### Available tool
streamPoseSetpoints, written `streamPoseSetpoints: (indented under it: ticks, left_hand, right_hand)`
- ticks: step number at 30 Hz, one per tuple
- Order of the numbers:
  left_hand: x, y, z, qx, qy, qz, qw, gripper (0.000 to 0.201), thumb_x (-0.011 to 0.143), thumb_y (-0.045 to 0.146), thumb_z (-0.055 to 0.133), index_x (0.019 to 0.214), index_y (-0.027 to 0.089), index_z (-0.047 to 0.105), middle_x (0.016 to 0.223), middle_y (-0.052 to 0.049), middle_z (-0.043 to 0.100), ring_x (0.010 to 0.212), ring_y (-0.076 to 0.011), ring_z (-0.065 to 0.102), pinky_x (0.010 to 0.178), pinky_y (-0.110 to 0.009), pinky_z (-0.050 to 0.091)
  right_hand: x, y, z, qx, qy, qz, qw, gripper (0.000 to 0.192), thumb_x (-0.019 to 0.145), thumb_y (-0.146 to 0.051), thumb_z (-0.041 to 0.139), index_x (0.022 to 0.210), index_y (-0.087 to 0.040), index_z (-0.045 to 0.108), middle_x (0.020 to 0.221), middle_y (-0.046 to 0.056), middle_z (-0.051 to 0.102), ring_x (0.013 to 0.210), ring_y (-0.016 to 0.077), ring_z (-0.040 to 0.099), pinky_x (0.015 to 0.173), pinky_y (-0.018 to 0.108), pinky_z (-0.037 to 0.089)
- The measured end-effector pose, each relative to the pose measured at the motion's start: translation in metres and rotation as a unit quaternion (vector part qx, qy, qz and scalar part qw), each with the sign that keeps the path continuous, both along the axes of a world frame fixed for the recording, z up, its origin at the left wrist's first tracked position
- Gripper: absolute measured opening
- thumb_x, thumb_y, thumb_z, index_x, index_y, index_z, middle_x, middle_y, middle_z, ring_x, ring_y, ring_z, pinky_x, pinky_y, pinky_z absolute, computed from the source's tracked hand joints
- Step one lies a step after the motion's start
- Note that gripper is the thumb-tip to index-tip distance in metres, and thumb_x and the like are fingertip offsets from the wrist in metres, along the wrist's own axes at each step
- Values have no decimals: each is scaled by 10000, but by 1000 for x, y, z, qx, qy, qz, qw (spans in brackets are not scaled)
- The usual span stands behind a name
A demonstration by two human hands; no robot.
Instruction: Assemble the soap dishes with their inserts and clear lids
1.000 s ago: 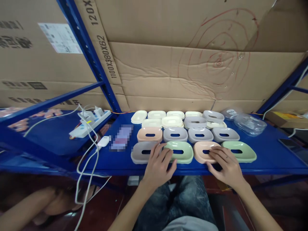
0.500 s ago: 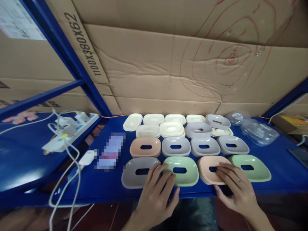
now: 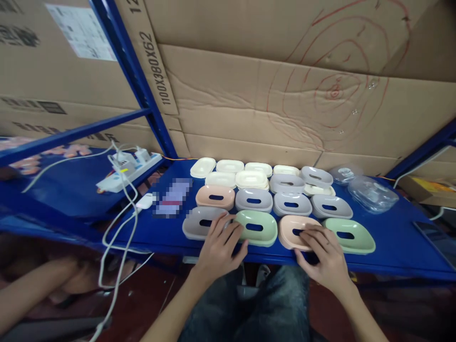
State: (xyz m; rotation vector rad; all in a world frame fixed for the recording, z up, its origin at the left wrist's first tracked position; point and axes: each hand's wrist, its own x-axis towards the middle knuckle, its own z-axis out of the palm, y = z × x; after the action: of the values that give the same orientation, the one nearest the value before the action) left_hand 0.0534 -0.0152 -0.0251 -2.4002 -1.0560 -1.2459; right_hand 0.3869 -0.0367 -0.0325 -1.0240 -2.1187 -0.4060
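Mostly blue shelf (image 3: 392, 247) w/ cardboard backing (image 3: 249, 104)

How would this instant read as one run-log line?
left hand: on grey plastic soap dish | right hand: on peach plastic soap dish | blue metal shelf

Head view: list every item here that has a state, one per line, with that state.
Left hand: open, fingers resting across the grey dish and green dish.
Right hand: open, fingers flat on the peach dish.
Front-row dishes: upright, side by side, slots showing.
Cream trays: partly stacked at the back.
Power strip: plugs inserted, cables trailing off the shelf.
Clear lids: lying loose at right.
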Motion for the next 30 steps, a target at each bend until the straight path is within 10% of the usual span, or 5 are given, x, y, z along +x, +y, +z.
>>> streamPoseSetpoints:
  ticks: [11,30]
  left_hand:
    - [-5,-2,-6,88,-99,37,990,267,894,76,682,1123,214,693,1009,-78,784,1214,-353,694,1168,-668,490]
    - [-61,5,-15,-46,-70,128,988,308,1000,265,683,1303,210,662,1368,-166,684,1364,-389,580,1117,-574,489]
  right_hand:
    - [3,1,-7,25,83,-36,996,387,907,-226,768,1291,-222,719,1149,118,741,1110,326,689,1001,543,573]
    - [1,-2,-12,55,100,-82,990,289,911,-180,756,1197,-220,762,1123,94,766,1101,300,687,1011,508,571]
